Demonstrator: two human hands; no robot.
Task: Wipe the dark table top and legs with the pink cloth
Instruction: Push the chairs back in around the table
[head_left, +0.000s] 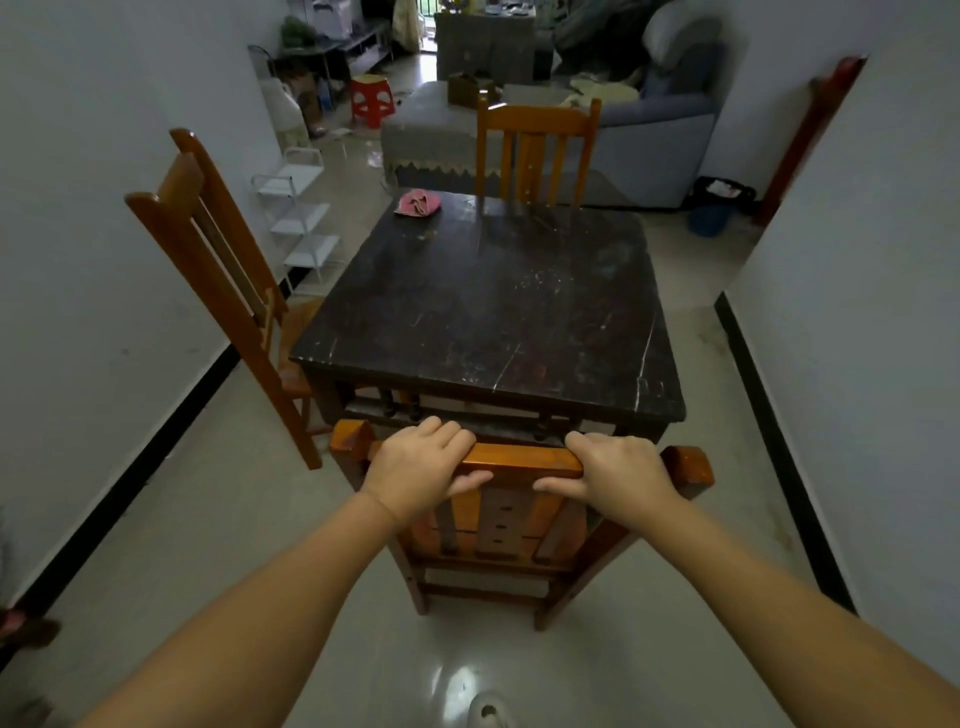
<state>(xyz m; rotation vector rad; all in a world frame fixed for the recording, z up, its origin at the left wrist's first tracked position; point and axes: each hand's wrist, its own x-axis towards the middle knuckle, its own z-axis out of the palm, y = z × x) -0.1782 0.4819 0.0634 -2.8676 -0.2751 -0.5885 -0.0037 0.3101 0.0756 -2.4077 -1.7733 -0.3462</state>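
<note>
At the far left, a wooden chair (218, 270) stands side-on beside the dark table (493, 306), its seat tucked toward the table's left edge. Behind it a small white rack (301, 218) sits against the wall, and a red plastic stool (371, 98) stands farther back in the room. The left hand (421, 470) grips the top rail of the near chair (519, 514), fingers curled over the far side of the rail and the thumb wrapped beneath it. That chair stands just in front of the table's near edge. The pink cloth (417, 202) lies crumpled on the table top at the far left corner, well apart from both hands. A third wooden chair (537, 148) faces in from the far side. The right hand (618, 478) grips the same rail in the same way, thumb underneath. Further right, a grey-blue sofa (660, 130) stands against the back, with a blue bin (711, 213) beside it.
</note>
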